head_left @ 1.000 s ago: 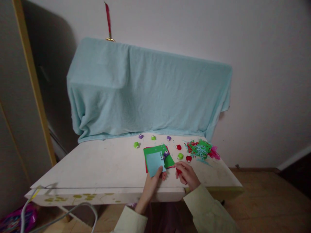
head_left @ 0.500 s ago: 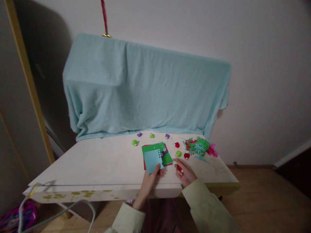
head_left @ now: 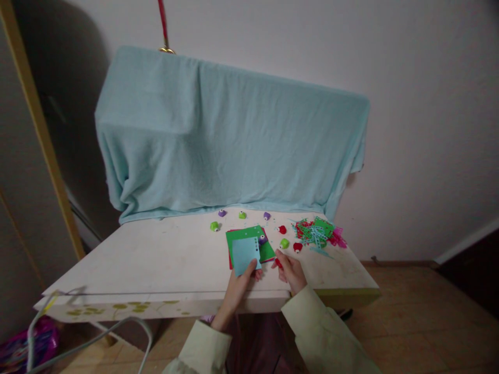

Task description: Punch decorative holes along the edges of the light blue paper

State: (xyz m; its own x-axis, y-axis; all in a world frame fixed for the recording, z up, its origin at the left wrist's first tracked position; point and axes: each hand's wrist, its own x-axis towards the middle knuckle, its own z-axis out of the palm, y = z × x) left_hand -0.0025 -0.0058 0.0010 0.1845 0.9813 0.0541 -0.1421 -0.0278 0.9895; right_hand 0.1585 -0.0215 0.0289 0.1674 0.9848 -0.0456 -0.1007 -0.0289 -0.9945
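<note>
A person in pale yellow-green sleeves sits at the near edge of a white table (head_left: 156,265), and both hands are out over it. The left hand (head_left: 238,283) pinches the lower edge of one light blue paper square (head_left: 245,253), thumb on top, lifting it slightly; a row of small punched holes runs along the square's right edge. The right hand (head_left: 290,270) is curled closed around a small red punch (head_left: 278,263), of which only a red tip shows at the fingers, just to the right of the blue square.

Under the blue square lie a green sheet (head_left: 249,238) and, beneath that, a red sheet (head_left: 231,262) showing only as a thin border. One purple punch (head_left: 262,239) sits on the green sheet, right at the blue square's upper corner.

Loose punches are scattered behind the papers. I count three green ones: one to the left (head_left: 214,226), one at the back (head_left: 242,214), one to the right (head_left: 284,243). Two more purple ones stand at the back (head_left: 222,212) and (head_left: 266,215). Two red ones lie to the right (head_left: 281,229) and (head_left: 297,247). Further right is one heap of punched paper strips (head_left: 317,234) in green, blue, red and pink.

A light blue cloth (head_left: 226,140) drapes something bulky at the back of the table.
</note>
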